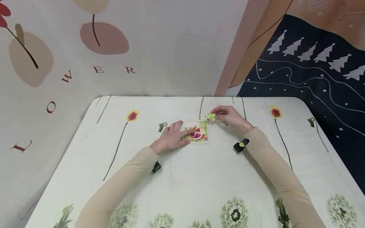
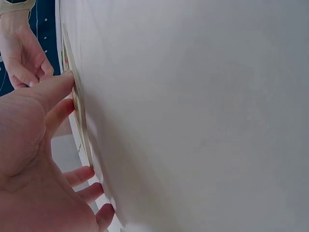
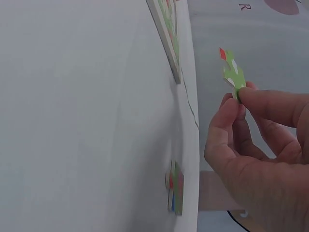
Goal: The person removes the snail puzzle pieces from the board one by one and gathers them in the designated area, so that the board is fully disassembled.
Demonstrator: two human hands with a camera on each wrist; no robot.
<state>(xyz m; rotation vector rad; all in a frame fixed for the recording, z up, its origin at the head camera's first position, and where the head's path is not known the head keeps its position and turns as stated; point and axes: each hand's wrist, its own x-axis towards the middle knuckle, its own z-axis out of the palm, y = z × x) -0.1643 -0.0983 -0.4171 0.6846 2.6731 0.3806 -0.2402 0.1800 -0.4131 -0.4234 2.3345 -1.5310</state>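
A square jigsaw puzzle board (image 1: pixel 203 139) with a colourful picture and a pale frame lies on the table. My left hand (image 1: pixel 172 136) rests over its left side. Thumb and index finger touch the picture, while other fingertips reach past the board's edge, as the left wrist view shows. Above the board's far right corner, my right hand (image 1: pixel 230 117) pinches a green puzzle piece (image 3: pixel 234 75) with a red tip between thumb and fingers. The piece is held up off the table. Below that hand, in the right wrist view, a few more puzzle pieces (image 3: pixel 175 189) lie close together.
A white cloth (image 1: pixel 182 183) printed with flowers covers the table. Behind it hangs a pale sheet (image 1: pixel 176 63) with letters and plant shapes. At the right is a dark blue cloth (image 1: pixel 302 72) with white trees. Black wrist straps (image 1: pixel 241 145) are on both sleeves.
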